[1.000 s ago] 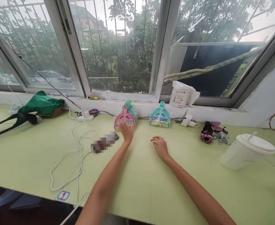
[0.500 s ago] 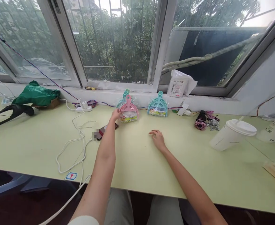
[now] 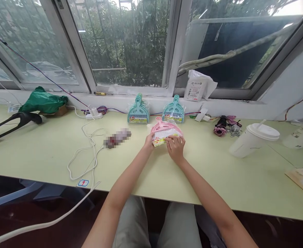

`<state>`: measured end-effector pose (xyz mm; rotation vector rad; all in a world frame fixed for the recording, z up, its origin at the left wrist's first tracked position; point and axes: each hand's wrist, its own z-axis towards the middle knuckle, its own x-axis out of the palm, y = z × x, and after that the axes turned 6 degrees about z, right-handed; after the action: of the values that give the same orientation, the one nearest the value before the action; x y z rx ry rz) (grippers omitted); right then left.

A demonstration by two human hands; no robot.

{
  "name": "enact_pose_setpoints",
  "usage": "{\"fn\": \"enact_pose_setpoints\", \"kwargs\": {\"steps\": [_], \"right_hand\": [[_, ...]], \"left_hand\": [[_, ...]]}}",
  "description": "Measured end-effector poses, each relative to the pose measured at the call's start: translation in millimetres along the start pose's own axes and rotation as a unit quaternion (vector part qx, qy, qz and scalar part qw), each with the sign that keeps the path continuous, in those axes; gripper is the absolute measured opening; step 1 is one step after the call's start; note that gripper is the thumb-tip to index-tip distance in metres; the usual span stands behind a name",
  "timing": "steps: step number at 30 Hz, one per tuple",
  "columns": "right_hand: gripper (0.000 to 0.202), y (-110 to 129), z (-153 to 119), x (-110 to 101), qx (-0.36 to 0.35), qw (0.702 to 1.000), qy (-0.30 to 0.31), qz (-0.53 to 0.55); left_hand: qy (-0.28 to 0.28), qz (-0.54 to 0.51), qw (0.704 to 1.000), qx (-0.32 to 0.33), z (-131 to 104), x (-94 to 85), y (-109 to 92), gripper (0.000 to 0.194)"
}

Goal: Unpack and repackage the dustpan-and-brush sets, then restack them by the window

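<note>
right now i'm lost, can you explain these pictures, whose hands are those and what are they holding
No machine here, just one person working barehanded. The camera sits on that person's head, looking forward and down. The left hand holds the left edge of a pink dustpan-and-brush set in clear wrapping; the right hand touches its lower right part. On the pale green table, turquoise dustpan sets stand below the window, with a white lidded cup to the right.

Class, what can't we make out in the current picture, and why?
Head view, throughout:
Pink dustpan: lower edge partly covered by the right hand.
Left hand: some fingers hidden by the dustpan.
Pixelated object: details lost under the mosaic.
Rightmost cup: cut off by the right edge.
</note>
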<state>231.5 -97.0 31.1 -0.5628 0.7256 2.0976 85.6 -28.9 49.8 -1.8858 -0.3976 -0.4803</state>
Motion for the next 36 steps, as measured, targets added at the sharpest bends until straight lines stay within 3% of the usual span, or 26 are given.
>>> {"fn": "enact_pose_setpoints", "kwargs": {"steps": [5,12,19,24,27,29,32,36], "right_hand": [[0.026,-1.1,1.1,1.5,0.018,0.996,0.072,0.039],[0.027,-5.0,6.4,-0.5,0.071,0.994,0.056,0.060],[0.033,-12.7,10.0,-12.7,-0.012,0.990,0.132,0.046],[0.039,-54.8,7.9,-27.1,0.061,0.995,0.063,-0.039],[0.036,-90.1,1.5,-35.7,0.155,0.979,0.045,-0.125],[0.039,-99.6,-0.1,-39.1,0.199,0.969,0.041,-0.139],[0.046,-80.1,6.3,-38.8,0.191,0.979,0.001,-0.071],[0.038,-22.8,17.7,-24.8,0.142,0.977,-0.051,0.149]], "left_hand": [[0.025,-0.044,0.999,0.006,-15.3,-15.8,4.4,0.037],[0.039,-0.019,0.999,0.025,-19.3,-15.7,4.2,0.039],[0.039,-0.020,0.998,0.035,-19.5,-17.1,-0.1,0.041],[-0.026,-0.033,0.996,0.075,-16.5,-26.7,-11.4,0.046],[-0.041,-0.035,0.995,0.082,-16.1,-32.0,-16.8,0.050],[-0.039,-0.029,0.996,0.077,-16.6,-32.8,-17.9,0.052],[-0.030,-0.016,0.997,0.067,-17.3,-29.0,-14.8,0.056],[0.014,-0.005,0.998,0.067,-17.7,-19.5,-2.3,0.058]]}}
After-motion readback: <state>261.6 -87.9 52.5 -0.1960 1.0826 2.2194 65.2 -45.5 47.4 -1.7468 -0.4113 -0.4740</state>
